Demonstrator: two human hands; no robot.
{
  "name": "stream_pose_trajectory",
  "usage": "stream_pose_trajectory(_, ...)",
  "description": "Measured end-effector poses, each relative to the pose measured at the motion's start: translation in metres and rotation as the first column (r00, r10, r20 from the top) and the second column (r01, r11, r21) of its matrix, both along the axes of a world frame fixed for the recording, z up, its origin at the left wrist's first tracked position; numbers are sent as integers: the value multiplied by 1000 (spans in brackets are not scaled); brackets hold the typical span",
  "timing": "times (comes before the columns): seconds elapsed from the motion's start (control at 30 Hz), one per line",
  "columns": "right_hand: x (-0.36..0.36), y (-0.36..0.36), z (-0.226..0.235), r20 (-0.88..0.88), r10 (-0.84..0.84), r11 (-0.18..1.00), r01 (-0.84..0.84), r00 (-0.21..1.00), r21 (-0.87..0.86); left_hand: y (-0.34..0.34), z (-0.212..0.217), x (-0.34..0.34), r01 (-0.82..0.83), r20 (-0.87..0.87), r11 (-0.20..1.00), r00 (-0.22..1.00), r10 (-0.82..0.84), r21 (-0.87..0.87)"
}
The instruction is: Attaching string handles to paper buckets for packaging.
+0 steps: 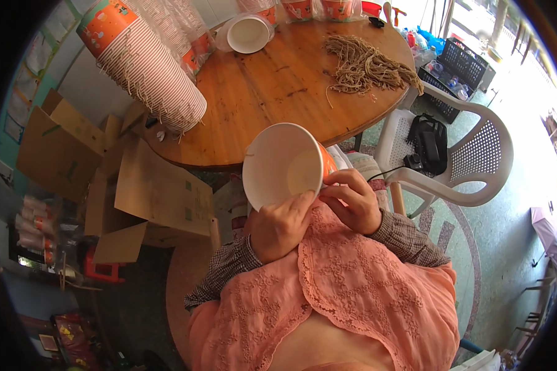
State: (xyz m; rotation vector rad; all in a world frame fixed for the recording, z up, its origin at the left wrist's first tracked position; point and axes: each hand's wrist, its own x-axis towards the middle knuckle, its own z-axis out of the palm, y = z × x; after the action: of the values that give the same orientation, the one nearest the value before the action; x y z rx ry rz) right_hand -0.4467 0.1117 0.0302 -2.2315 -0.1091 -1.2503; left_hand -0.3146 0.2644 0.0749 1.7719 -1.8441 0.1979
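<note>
1. Standing open on our left were cardboard boxes (164, 191), with a red stool (103, 266) and some plastic-wrapped stacks (36, 226) of cups beyond them, toward the wall.
2. Next came a tall leaning column (151, 74) of nested paper tubs, orange-printed at its upper end, at the left part of the round wooden surface (278, 83). Loose fibres trailed along its side, and bagged stacks (176, 31) stood behind it.
3. Farther along, near the far edge, a white container (249, 34) lay tipped on its side in clear plastic, its mouth turned toward us.
4. Before us, over our lap and by the near edge of the surface, was the white paper tub (281, 164), its mouth tilted up at us and its outer wall orange. A short tan strand (249, 152) crossed its left rim.
5. Our left hand (281, 229) grasped the tub's near rim, the fingers bent over it.
6. Our right hand (356, 201) was at the tub's right side, fingers curled and tips drawn together against the outer wall; we could not tell whether they pinched anything.
7. Rightward on the surface lay a tangled bundle of tan twine (371, 65).
8. Past that, we had a white plastic chair (476, 154) bearing a black bag (427, 142), and a black crate (455, 71) beyond.
</note>
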Motion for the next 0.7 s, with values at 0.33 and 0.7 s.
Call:
stream_pose_trajectory(0.33,-7,-1,-19,2,-83,982,82,997,-172,-9,-4,-5,133,-268,989,957,-113,58)
stream_pose_trajectory(0.7,-8,-6,-38,-105,-30,995,20,994,-95,-21,-13,1,157,-381,981,919,-104,110)
